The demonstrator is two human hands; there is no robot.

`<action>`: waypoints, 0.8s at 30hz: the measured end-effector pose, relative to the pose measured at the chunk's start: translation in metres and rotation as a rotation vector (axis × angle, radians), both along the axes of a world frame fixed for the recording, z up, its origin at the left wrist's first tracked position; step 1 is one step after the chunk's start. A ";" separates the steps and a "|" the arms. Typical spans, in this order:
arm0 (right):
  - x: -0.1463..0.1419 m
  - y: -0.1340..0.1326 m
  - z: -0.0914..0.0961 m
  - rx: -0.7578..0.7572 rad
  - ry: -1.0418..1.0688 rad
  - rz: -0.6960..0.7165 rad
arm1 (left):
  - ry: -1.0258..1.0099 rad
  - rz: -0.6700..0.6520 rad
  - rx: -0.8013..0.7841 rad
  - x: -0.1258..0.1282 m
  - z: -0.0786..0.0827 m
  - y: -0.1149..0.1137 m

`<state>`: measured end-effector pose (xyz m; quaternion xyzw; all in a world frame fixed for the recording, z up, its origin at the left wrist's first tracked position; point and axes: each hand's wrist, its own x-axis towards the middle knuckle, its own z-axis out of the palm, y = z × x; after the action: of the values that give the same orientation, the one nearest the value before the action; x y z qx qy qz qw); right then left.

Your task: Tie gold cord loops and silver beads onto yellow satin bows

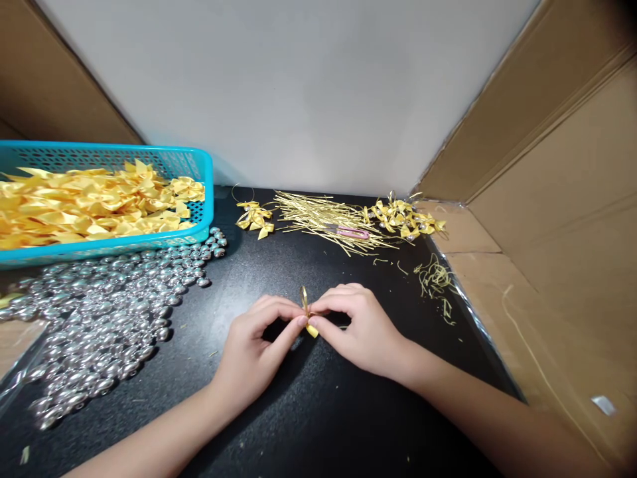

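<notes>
Head view. The turquoise basket serves as landmark; its left end is cut off by the frame, and the yellow ribbon pieces heaped in it hide its floor. The silver beads lie loose just in front of the basket, some touching its front wall. They look likely to roll, so a forearm brushing them could scatter them over the near edge. Right of the basket and nearer the camera, the left hand pinches one side of a small yellow ribbon bow between thumb and forefinger. The right hand, further right, pinches the other side. The bow is small and probably slick, so a loosened pinch could let it slip or come undone. The fingers cover its middle, and whether a bead or wire sits there cannot be told. Right of the basket at its own depth lie the gold wires, flanked by finished bows. A pink object among them is too small to identify. The cardboard wall stands farthest from the basket.
</notes>
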<state>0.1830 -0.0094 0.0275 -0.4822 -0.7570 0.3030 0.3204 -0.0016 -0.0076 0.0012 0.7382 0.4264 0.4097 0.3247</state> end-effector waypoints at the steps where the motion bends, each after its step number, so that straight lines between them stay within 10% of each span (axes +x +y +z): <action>1: 0.000 0.000 -0.001 0.005 -0.003 -0.006 | 0.006 0.005 -0.007 0.000 0.000 0.000; 24: -0.002 -0.002 -0.006 0.200 -0.150 -0.123 | 0.121 -0.017 0.089 0.000 -0.003 -0.004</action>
<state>0.1812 -0.0118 0.0217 -0.5144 -0.7743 0.1690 0.3275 -0.0019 -0.0113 -0.0018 0.7788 0.4203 0.3803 0.2688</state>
